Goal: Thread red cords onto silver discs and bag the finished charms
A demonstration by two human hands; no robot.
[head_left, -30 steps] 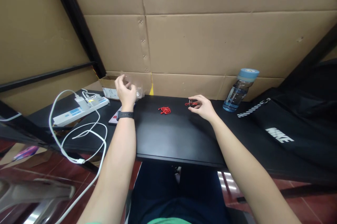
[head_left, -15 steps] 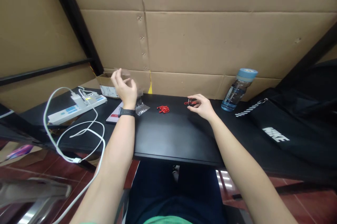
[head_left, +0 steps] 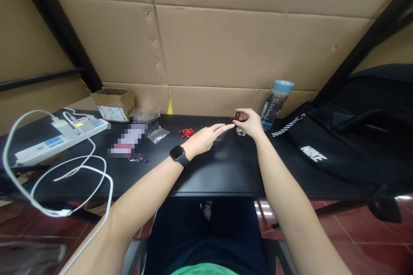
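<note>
My right hand (head_left: 250, 123) is closed in a pinch on a small round shiny piece (head_left: 236, 115) with a bit of red cord on it. Just below those fingers, a round, clear, glassy piece (head_left: 240, 131) shows above the desk; whether it is held or lying there I cannot tell. From the left, my left hand (head_left: 208, 138) reaches across with fingers stretched out, index tip at the right fingertips. A faint greyish patch (head_left: 220, 137) shows under its fingers, too dim to make out. Beside the left wrist lies a bundle of red cord (head_left: 186, 132).
At left are a white power strip (head_left: 64, 137) with looping cables, a small cardboard box (head_left: 114, 105), clear plastic bags (head_left: 158, 134) and a pixelated flat item (head_left: 129, 140). A water bottle (head_left: 274, 105) and black bag (head_left: 338, 137) stand right. Cardboard (head_left: 206, 51) walls the back.
My left hand has come down from beside the box and across to my right hand. The right hand keeps its pinch. The view has shifted right, uncovering the box and the pixelated item.
</note>
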